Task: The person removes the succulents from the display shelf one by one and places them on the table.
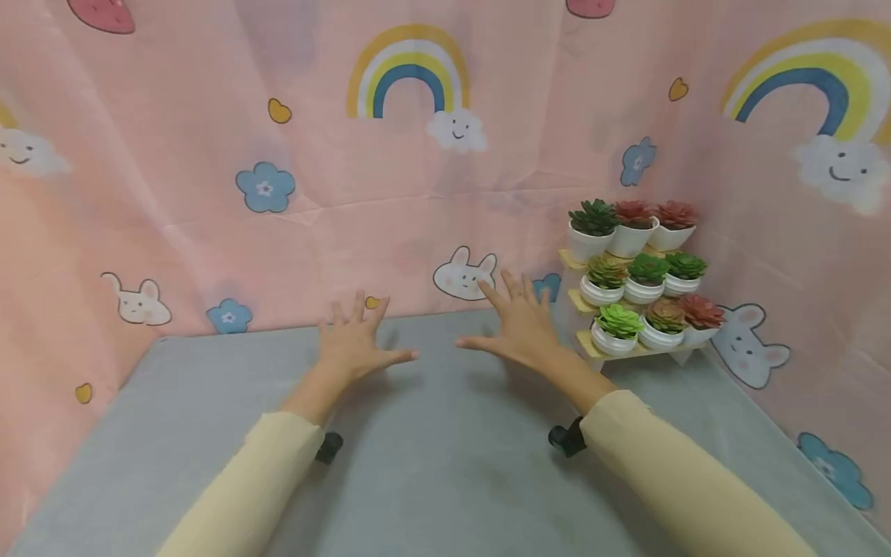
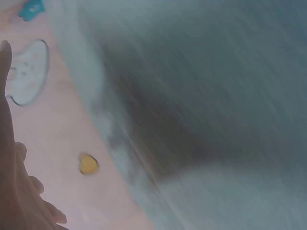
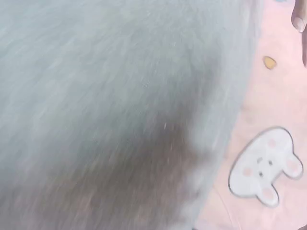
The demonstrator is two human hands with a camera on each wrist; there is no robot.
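Both hands are held out over the grey table (image 1: 431, 464) with fingers spread, holding nothing. In the head view the left hand (image 1: 353, 344) is left of centre, its thumb pointing right. The right hand (image 1: 522, 325) is right of centre, its thumb pointing left, with a gap between the two thumbs. The left wrist view shows part of the left hand (image 2: 17, 167) at the left edge. In the right wrist view only fingertips of the right hand (image 3: 300, 19) show, at the upper right corner.
A tiered wooden stand (image 1: 588, 344) with several potted succulents, among them a bright green one (image 1: 618, 321), stands at the back right, beyond the right hand. Pink printed cloth (image 1: 334, 255) hangs behind the table and along its sides.
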